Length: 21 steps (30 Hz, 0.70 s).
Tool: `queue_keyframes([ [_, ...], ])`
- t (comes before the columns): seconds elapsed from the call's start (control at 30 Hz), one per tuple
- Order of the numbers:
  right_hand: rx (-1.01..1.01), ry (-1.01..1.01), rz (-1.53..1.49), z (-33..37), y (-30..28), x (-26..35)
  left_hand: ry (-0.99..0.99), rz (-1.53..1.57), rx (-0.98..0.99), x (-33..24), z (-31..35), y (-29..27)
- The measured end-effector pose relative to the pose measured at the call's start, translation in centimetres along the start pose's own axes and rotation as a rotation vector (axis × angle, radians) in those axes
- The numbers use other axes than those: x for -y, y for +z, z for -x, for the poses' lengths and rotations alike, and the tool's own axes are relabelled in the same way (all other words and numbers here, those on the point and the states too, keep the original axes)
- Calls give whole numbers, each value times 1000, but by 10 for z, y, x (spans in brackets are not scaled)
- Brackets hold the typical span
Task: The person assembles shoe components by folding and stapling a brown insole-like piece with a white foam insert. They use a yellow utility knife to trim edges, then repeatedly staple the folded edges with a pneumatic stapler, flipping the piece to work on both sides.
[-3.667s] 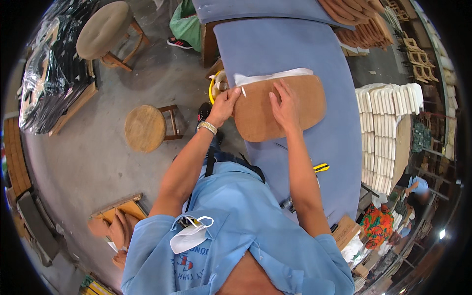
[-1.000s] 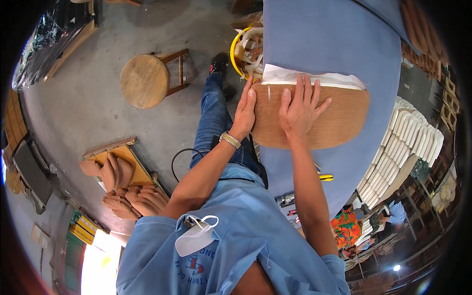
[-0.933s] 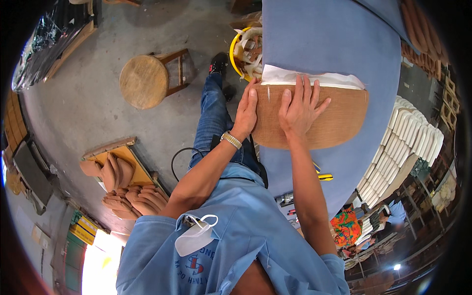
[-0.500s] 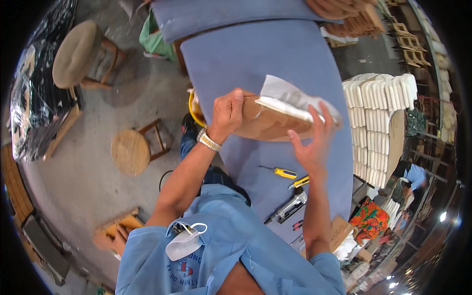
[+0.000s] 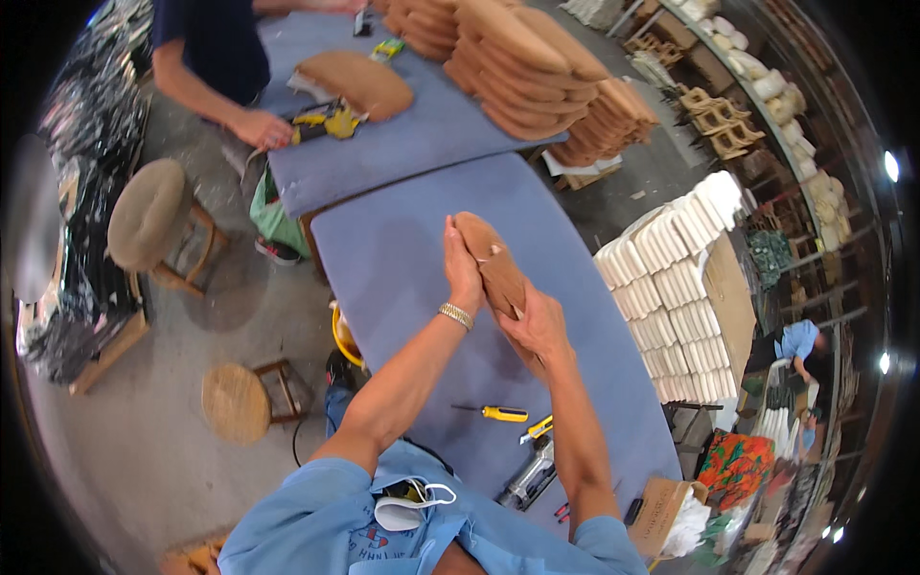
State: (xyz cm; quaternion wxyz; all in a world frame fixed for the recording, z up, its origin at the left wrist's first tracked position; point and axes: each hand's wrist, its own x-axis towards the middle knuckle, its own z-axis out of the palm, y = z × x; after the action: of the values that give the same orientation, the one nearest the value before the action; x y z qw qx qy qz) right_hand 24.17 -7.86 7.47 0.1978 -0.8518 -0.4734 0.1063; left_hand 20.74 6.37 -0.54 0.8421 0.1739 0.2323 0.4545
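- Left hand (image 5: pixel 462 271) and right hand (image 5: pixel 537 326), fingers clamped on a brown seat pad (image 5: pixel 491 264), hold it on edge above the blue-covered table (image 5: pixel 402 259).
- A yellow-handled screwdriver (image 5: pixel 496 413) lies nearer the worker.

A light blue short-sleeved shirt (image 5: pixel 460 522) fills the lower middle, a white mask (image 5: pixel 407 505) at its collar; a metal watchband (image 5: pixel 456 315) circles the left wrist.

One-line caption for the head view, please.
Both hands, left hand and right hand, hold a brown seat pad on edge above the blue-covered table.
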Motion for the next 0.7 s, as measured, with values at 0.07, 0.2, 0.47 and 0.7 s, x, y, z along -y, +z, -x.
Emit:
queue_keyframes([
  [0.07,-213,-24,-79,14,-21,3,-2,-44,289,-16,1,39],
  [0.2,-573,90,-279,52,-60,60,283,-594,956,-59,6,92],
  [0.47,-844,477,-924,142,42,70,-628,-1055,1332,-31,64,20],
  [0.7,-834,760,-1474,225,175,33,-603,-1416,1421,20,111,-116],
])
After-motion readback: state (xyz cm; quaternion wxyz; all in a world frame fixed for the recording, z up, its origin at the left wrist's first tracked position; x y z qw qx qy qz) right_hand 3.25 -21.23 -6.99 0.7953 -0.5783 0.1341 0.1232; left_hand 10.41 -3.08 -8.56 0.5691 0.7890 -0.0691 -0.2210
